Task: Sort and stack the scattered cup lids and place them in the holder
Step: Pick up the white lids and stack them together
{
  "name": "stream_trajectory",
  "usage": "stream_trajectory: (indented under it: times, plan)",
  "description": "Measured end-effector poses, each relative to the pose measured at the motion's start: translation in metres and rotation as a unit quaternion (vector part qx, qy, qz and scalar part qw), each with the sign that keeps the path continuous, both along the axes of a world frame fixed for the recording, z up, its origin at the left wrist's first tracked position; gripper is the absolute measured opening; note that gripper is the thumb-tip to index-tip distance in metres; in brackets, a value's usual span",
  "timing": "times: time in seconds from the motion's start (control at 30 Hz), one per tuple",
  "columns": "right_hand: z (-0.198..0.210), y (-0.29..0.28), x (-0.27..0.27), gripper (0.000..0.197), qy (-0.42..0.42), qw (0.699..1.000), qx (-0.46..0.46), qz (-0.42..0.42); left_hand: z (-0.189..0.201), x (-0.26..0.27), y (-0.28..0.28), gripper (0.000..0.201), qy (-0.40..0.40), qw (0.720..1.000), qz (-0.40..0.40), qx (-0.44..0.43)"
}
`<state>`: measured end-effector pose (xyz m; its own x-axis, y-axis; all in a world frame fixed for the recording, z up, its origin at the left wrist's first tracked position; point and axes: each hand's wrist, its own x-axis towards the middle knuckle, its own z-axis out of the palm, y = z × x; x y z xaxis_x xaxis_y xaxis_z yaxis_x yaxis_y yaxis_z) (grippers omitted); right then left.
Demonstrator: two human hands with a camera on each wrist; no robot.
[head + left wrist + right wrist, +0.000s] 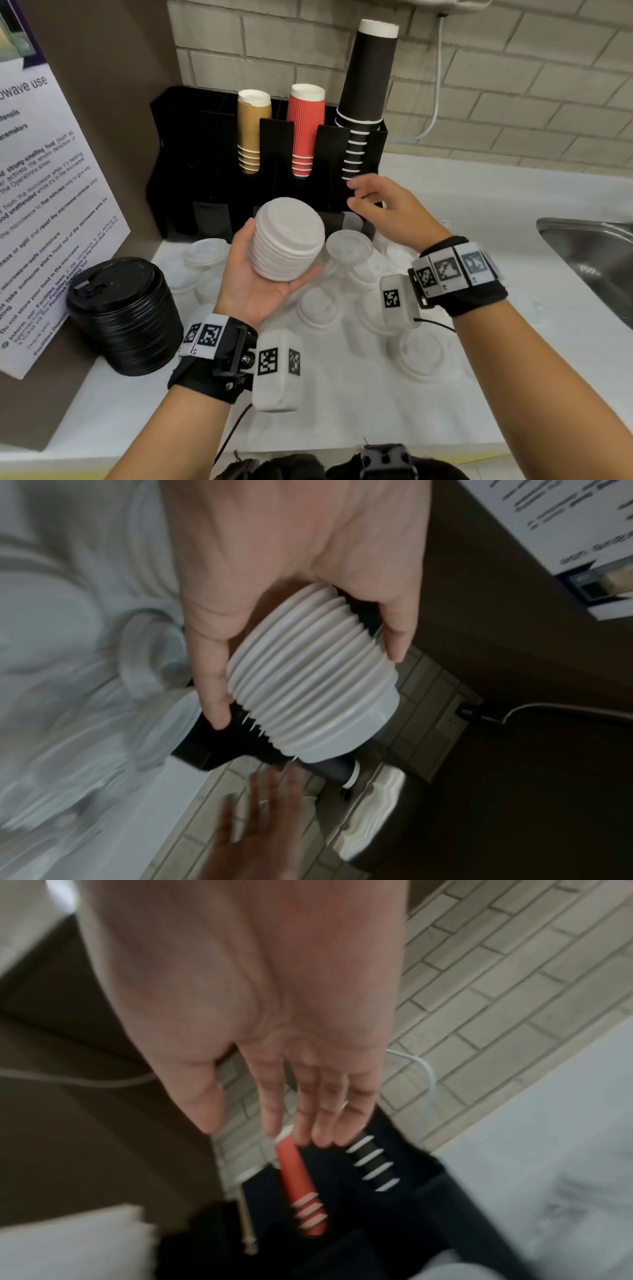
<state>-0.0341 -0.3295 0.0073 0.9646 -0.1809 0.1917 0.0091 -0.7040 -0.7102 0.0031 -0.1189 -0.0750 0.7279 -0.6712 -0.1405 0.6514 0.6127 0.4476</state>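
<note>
Left hand (260, 274) cupped the white lid stack (286, 240), axis tilted toward the black holder (212, 164); right hand (387, 209), fingers loosely spread, apparently empty, was nearer it.

1. My white counter (342, 411) carries everything.
2. A black lid stack (125, 317) stands at its left.
3. Clear lids (349, 246) lie scattered mid-counter.
4. The black holder (205, 171) stands at the back.

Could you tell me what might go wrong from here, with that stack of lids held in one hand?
The tall stack of white plastic lids lies tilted in the left hand alone and could slide apart. The empty right hand, close to the black cup holder, might knock the tall black paper cups.
</note>
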Motion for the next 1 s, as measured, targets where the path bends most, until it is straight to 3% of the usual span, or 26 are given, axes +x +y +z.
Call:
stream_trajectory:
  times: [0.07, 0.13, 0.23, 0.37, 0.5, 0.57, 0.67, 0.73, 0.8, 0.87, 1.0]
  plan:
    - [-0.012, -0.012, 0.009, 0.043, 0.122, 0.987, -0.107, -0.002, 0.001, 0.004, 0.007, 0.071, 0.003, 1.0, 0.03, 0.009]
    - [-0.025, -0.016, 0.015, 0.06, 0.221, 0.954, -0.202, 0.02, 0.004, 0.006, 0.013, 0.067, 0.007, 0.999, 0.047, 0.011]
    - [-0.04, -0.011, 0.022, 0.084, 0.28, 0.93, -0.236, 0.026, 0.009, 0.007, 0.018, 0.068, 0.012, 0.998, 0.065, 0.022]
    - [-0.048, -0.001, 0.03, 0.081, 0.278, 0.911, -0.301, 0.049, 0.011, 0.006, 0.019, 0.069, 0.01, 0.997, 0.072, 0.04]
    - [-0.034, 0.01, 0.043, 0.098, 0.223, 0.947, -0.216, 0.077, 0.008, 0.008, 0.02, 0.069, 0.014, 0.996, 0.081, 0.04]
    - [-0.028, 0.012, 0.047, 0.093, 0.214, 0.948, -0.224, 0.07, 0.008, 0.008, 0.02, 0.069, 0.016, 0.996, 0.083, 0.037]
    - [-0.026, 0.005, 0.044, 0.063, 0.275, 0.895, -0.349, 0.046, 0.008, 0.008, 0.02, 0.069, 0.021, 0.995, 0.087, 0.035]
    - [-0.032, -0.004, 0.04, 0.074, 0.355, 0.856, -0.373, 0.041, 0.009, 0.007, 0.02, 0.069, 0.023, 0.995, 0.091, 0.037]
    - [-0.04, -0.01, 0.033, 0.096, 0.399, 0.843, -0.359, 0.037, 0.009, 0.008, 0.02, 0.07, 0.024, 0.995, 0.093, 0.04]
    - [-0.05, -0.013, 0.03, 0.104, 0.404, 0.847, -0.342, 0.04, 0.01, 0.008, 0.019, 0.069, 0.021, 0.995, 0.094, 0.039]
    - [-0.056, -0.02, 0.024, 0.097, 0.371, 0.874, -0.309, 0.05, 0.009, 0.009, 0.02, 0.068, 0.02, 0.995, 0.096, 0.031]
